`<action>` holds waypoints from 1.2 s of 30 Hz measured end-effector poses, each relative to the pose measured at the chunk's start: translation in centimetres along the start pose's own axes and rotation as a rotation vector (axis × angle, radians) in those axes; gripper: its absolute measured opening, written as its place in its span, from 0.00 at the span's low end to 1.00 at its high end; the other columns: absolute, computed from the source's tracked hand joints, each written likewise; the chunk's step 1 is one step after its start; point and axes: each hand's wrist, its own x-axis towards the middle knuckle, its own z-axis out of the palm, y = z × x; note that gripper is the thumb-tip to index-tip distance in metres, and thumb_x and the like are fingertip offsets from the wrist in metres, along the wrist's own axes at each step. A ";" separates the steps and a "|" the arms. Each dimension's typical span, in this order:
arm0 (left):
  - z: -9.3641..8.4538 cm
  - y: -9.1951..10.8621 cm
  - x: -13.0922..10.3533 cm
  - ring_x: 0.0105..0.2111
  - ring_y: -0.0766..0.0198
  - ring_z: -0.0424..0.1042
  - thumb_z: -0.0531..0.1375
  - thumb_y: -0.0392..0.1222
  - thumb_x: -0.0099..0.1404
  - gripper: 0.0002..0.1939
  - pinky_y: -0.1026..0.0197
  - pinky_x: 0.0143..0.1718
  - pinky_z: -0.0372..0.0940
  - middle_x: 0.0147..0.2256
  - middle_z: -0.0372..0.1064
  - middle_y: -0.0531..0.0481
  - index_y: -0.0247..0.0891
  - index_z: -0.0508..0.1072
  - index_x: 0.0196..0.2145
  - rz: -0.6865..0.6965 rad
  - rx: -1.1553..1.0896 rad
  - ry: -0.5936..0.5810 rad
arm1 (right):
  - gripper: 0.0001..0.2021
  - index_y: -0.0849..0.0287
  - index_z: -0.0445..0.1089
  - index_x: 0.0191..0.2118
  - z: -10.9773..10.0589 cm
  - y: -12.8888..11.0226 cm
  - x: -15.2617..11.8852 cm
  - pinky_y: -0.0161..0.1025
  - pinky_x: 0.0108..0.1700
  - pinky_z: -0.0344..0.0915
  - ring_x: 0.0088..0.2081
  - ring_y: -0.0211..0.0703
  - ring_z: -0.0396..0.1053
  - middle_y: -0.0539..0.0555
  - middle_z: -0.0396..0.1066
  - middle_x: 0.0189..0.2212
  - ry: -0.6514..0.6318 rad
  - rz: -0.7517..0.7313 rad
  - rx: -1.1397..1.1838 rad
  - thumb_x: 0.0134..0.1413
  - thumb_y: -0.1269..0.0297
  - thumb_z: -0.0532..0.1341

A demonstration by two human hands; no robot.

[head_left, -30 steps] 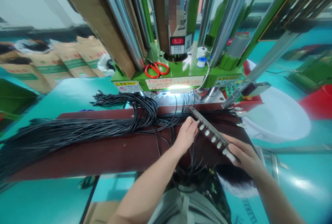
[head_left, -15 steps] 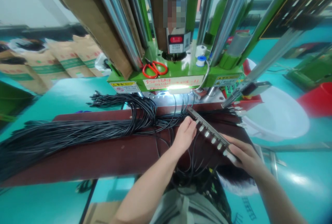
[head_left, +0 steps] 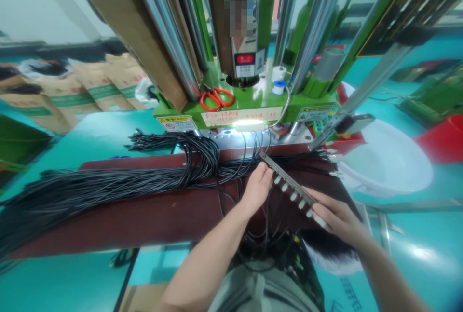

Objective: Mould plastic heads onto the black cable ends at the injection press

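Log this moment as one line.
Left hand: at far end of metal bar, grip unclear | Right hand: holding near end | Black cables: across brown board | Red-handled scissors: on green machine

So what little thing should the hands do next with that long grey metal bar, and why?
Perhaps turn the long grey metal bar parallel to the green metal machine's front: it slants, the left hand near its farther end and the right hand at its nearer end.
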 end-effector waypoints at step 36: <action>-7.0 3.3 1.4 0.35 0.61 0.60 0.50 0.39 0.62 0.05 0.58 0.38 0.59 0.33 0.63 0.48 0.37 0.64 0.32 0.520 1.196 0.159 | 0.10 0.58 0.70 0.35 -2.4 -5.3 8.2 0.40 0.37 0.64 0.34 0.45 0.67 0.55 0.67 0.31 -0.304 -0.412 -0.983 0.53 0.60 0.54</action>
